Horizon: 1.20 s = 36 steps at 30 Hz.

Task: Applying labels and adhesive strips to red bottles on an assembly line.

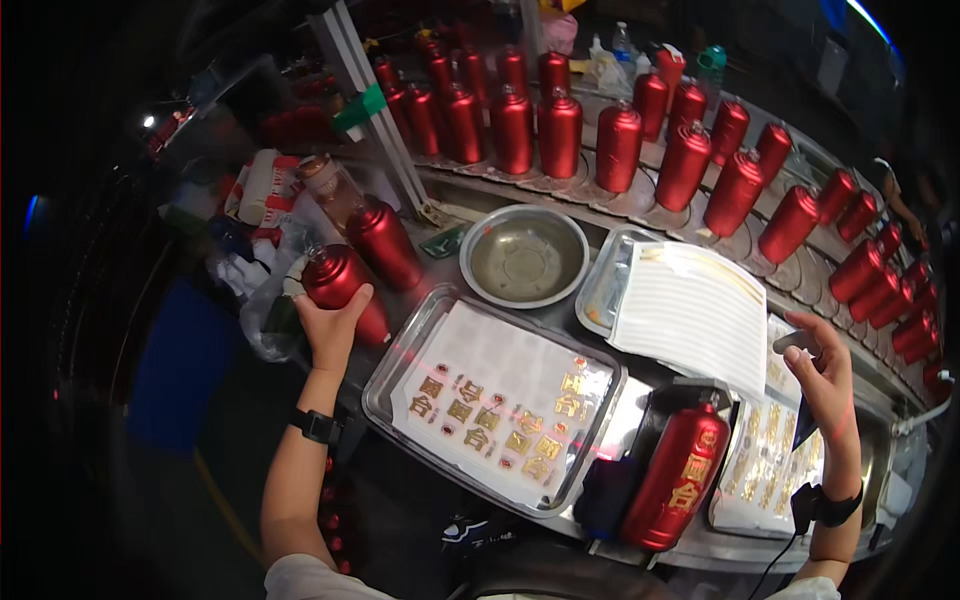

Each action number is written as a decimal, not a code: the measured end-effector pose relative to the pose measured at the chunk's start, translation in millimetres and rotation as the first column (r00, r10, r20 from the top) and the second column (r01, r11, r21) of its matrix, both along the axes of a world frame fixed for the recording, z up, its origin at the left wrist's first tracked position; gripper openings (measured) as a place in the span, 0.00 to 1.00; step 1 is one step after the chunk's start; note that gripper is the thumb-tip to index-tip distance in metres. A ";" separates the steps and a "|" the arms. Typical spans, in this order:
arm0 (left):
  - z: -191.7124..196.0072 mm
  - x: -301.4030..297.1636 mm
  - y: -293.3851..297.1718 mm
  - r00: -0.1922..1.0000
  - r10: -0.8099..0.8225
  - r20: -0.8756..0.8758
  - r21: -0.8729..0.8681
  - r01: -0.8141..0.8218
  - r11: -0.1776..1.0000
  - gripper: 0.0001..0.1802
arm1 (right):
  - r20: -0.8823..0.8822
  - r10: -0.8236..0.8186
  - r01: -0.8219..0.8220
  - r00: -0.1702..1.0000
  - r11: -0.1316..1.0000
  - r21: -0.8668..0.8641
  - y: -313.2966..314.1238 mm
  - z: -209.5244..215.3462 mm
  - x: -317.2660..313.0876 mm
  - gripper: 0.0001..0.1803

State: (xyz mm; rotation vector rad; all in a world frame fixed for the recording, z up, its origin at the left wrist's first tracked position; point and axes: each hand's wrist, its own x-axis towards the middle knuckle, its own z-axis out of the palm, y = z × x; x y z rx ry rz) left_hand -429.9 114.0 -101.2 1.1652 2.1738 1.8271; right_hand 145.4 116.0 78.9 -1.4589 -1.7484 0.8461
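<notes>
On the left, my left hand (pixel 335 325) grips a glossy red bottle (pixel 338 275) from its near side. A second red bottle (pixel 384 245) stands just beyond it. Out to the right, my right hand (pixel 828 385) pinches a small dark flat piece (pixel 795 343) between thumb and fingers; its exact kind is unclear. Between my hands lies a metal tray (pixel 376 392) bearing a white sheet of gold character decals and small red ones. Nearer the right hand, a red bottle (pixel 680 475) with gold characters on its side rests tilted in a dark holder (pixel 655 405).
A metal bowl (pixel 525 255) of liquid stands behind the tray. Beside it, white ribbed sheets (pixel 685 310) cover part of another tray (pixel 603 290). More gold decal sheets (pixel 765 465) lie beneath my right hand. Red bottles (pixel 512 130) line the curved conveyor (pixel 640 208) behind; a metal post (pixel 370 105) rises left.
</notes>
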 end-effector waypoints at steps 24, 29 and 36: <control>51.8 220.4 -93.0 0.355 -0.702 0.618 -0.065 0.912 0.405 0.30 | -0.319 -0.303 0.207 0.898 0.931 -0.299 -123.4 -113.7 -8.3 0.24; 32.4 312.6 -76.4 0.192 -0.768 0.611 0.083 0.949 0.304 0.40 | -0.332 -0.280 0.192 0.901 0.943 -0.272 -123.3 -119.5 -22.6 0.33; 34.6 363.3 -52.1 0.096 -0.654 0.750 0.148 0.940 0.308 0.35 | -0.132 -0.214 0.179 0.968 0.955 -0.237 -118.3 -112.3 -25.0 0.44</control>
